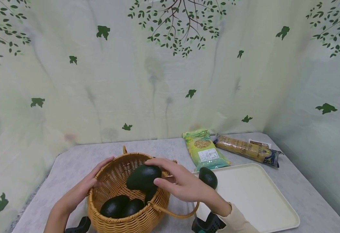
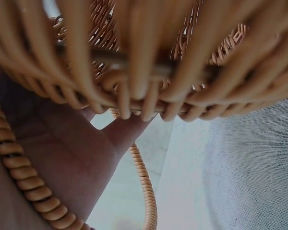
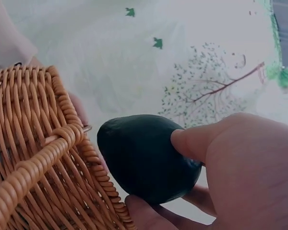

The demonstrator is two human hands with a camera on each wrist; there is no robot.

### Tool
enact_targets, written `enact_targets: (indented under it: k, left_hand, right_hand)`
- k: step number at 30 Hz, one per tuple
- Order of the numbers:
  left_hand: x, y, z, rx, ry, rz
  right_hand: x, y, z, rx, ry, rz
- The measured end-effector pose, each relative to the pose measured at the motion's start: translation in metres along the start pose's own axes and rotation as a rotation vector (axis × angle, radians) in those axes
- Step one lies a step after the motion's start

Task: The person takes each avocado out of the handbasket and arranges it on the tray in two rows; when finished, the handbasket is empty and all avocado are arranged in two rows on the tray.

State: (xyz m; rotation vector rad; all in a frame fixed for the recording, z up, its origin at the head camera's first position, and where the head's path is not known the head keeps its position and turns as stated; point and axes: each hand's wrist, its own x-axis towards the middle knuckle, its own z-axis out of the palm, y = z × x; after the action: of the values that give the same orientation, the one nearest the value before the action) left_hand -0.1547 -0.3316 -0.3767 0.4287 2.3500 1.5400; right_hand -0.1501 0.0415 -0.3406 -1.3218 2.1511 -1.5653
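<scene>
My right hand (image 1: 181,181) holds a dark green avocado (image 1: 143,178) over the right part of a wicker basket (image 1: 129,223), thumb on one side and fingers on the other. In the right wrist view, the held avocado (image 3: 144,158) is beside the basket's rim (image 3: 93,163). My left hand (image 1: 92,176) grips the basket's left rim; in the left wrist view the woven wall (image 2: 144,57) hides its fingertips. Inside lie an avocado (image 1: 114,206) and another (image 1: 134,207), side by side. A dark shape under the held avocado is partly hidden.
A white tray (image 1: 251,197) lies at the right, with an avocado (image 1: 208,177) at its far left corner. Behind it are a green-yellow bag (image 1: 203,145) and a long pack of noodles (image 1: 245,149). The basket's handle (image 1: 178,214) hangs down toward the tray.
</scene>
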Motion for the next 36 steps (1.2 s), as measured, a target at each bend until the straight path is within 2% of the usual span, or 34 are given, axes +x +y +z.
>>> enact_targets:
  k: [9,13,19,28,36]
  left_hand:
    - [-0.002,0.000,0.001,0.031,0.017,0.004]
    - [-0.002,0.000,0.001,0.027,0.009,0.011]
    - [-0.002,-0.001,0.000,0.027,0.001,0.034]
    - [0.000,-0.001,-0.001,0.028,0.002,0.018]
    - [0.001,-0.002,-0.001,0.032,0.006,0.006]
  right_hand:
    - [-0.005,-0.003,-0.001,-0.069,-0.021,-0.047]
    - [-0.008,-0.002,-0.003,-0.022,-0.022,-0.042]
    - [-0.012,-0.004,-0.011,0.082,-0.018,0.041]
    - [-0.017,-0.002,-0.025,0.123,0.041,0.019]
    - [-0.023,-0.001,-0.037,0.123,0.090,0.068]
